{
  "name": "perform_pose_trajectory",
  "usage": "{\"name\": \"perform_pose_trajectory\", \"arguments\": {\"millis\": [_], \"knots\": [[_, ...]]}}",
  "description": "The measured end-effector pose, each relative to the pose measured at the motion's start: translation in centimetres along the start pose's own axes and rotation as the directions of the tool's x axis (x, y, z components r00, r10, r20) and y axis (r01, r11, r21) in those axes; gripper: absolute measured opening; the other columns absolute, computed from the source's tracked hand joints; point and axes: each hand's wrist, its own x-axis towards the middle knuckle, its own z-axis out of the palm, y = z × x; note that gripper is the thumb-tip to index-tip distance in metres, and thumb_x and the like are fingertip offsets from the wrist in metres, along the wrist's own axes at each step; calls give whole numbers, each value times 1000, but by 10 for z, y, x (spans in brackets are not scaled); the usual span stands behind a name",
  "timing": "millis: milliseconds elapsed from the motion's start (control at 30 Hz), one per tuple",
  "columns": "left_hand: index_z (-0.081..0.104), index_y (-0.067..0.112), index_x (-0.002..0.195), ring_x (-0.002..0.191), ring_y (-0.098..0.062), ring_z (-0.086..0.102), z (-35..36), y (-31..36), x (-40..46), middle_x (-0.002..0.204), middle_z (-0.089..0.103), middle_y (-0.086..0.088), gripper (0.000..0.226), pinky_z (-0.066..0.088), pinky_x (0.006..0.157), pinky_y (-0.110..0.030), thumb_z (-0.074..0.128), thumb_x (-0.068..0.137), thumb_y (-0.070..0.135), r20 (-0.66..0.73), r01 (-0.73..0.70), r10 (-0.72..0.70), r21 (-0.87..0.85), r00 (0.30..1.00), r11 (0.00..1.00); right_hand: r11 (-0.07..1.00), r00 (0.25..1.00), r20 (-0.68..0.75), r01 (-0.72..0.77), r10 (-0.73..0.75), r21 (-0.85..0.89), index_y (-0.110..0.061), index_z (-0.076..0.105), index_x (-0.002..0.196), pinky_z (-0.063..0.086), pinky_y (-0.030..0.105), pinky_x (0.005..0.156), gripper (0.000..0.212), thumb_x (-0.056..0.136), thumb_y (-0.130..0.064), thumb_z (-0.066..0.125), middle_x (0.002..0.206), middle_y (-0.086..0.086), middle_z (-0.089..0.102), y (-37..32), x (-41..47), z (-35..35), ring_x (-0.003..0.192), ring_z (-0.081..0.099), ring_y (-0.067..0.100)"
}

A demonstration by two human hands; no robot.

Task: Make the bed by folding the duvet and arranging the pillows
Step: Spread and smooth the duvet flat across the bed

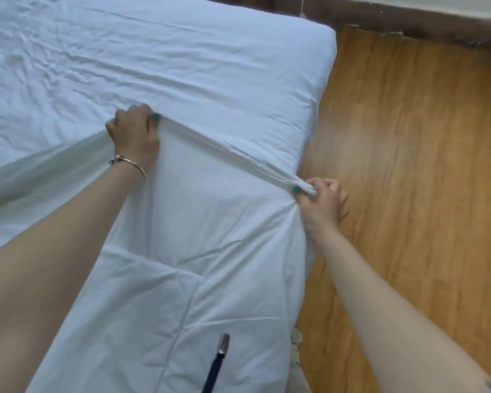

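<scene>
Head view: the bed (182, 52) fills the frame from nine to one o'clock, its corner at one o'clock beside wooden floor (423, 165) running down the three o'clock side. The white duvet (210, 236) lies from centre to six o'clock, its top edge stretched taut. The left hand (133, 134) grips that edge at ten o'clock; the right hand (321, 202) pinches its corner at three o'clock. To fold well, I judge both should lift together, keeping tension even. The floor side offers stepping room.
</scene>
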Motion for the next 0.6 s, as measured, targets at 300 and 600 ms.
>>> {"name": "perform_pose_trajectory", "arguments": {"millis": [300,600], "knots": [[49,20,131,131,-26,42,31,56,-137,137,48,-10,41,11,114,-44,47,90,26,-174,-5,-10,-87,985,996,780,747,-241,551,-620,-298,-18,61,119,26,55,111,42,79,-8,57,135,8,47,-26,-76,35,126,41,29],[27,20,151,146,-24,21,43,54,-384,158,24,-6,64,13,118,-44,36,94,47,270,155,-165,57,949,986,456,676,467,733,-570,-504,-34,26,152,12,51,115,57,96,-46,34,160,-1,19,88,-157,45,147,14,24]]}}
